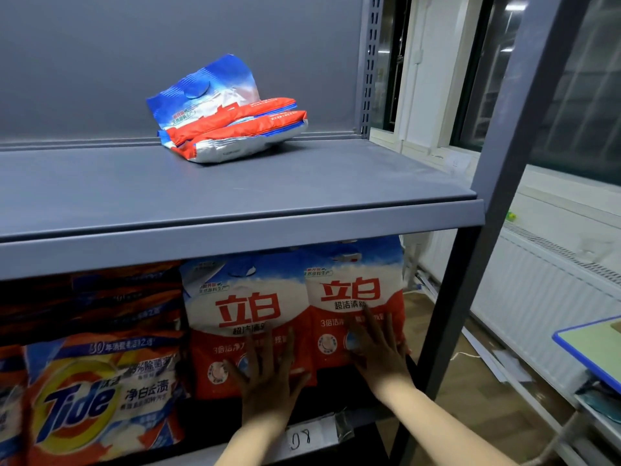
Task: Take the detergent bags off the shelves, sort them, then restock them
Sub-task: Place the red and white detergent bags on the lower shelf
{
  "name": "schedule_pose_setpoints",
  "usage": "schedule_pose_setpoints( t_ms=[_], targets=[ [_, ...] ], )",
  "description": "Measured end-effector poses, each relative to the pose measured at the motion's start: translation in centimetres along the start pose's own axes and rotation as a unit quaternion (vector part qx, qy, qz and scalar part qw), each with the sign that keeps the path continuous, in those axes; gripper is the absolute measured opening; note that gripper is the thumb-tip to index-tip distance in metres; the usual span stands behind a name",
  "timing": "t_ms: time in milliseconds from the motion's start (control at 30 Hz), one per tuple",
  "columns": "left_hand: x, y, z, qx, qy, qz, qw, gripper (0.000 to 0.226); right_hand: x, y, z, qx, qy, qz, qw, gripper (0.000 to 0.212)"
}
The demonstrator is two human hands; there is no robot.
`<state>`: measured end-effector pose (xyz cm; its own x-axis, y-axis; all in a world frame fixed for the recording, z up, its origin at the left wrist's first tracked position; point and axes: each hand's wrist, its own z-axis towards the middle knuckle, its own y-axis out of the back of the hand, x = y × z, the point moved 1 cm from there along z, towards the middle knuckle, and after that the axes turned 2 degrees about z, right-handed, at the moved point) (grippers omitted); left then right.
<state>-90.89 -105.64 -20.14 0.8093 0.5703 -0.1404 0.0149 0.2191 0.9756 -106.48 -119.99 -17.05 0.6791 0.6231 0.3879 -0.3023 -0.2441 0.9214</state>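
Two red, white and blue detergent bags stand upright side by side on the lower shelf. My left hand (268,378) presses flat with spread fingers on the left bag (242,304). My right hand (379,354) presses flat on the right bag (353,284). Orange Tide bags (100,398) stand to their left, with more stacked behind. On the upper shelf (235,196) a small pile of the same red, white and blue bags (232,126) lies flat near the back panel.
A grey upright post (497,163) frames the rack's right side. A paper label reading 08 (302,438) is stuck on the lower shelf edge. To the right are a white radiator (537,297), windows and a blue-edged table corner (591,344).
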Motion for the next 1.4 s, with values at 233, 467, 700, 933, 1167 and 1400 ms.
schedule_pose_setpoints(
  t_ms=[233,467,700,933,1167,1400],
  targets=[
    [-0.1,0.4,1.1,0.046,-0.009,0.006,0.999,0.076,-0.4,0.9,0.9,0.013,0.005,0.008,1.0,0.076],
    [-0.5,4.6,1.3,0.084,0.016,-0.088,0.992,0.059,1.6,3.8,0.1,0.062,-0.011,0.004,0.998,0.065],
    [-1.2,9.6,-0.4,0.067,0.062,-0.139,0.986,0.037,3.3,6.0,-3.5,0.127,0.012,-0.062,0.99,0.057],
    [-3.0,14.3,-5.4,0.014,0.027,-0.082,0.996,0.032,4.8,10.1,-8.1,0.092,0.059,-0.103,0.989,0.048],
    [-4.1,20.9,-9.8,-0.069,-0.016,-0.039,0.997,0.035,7.6,15.3,-12.5,0.035,0.115,-0.072,0.99,0.043],
    [-3.9,30.7,-10.9,-0.245,-0.029,-0.192,0.95,0.02,12.5,22.2,-14.4,-0.098,0.198,0.034,0.975,0.029]
  ],
)
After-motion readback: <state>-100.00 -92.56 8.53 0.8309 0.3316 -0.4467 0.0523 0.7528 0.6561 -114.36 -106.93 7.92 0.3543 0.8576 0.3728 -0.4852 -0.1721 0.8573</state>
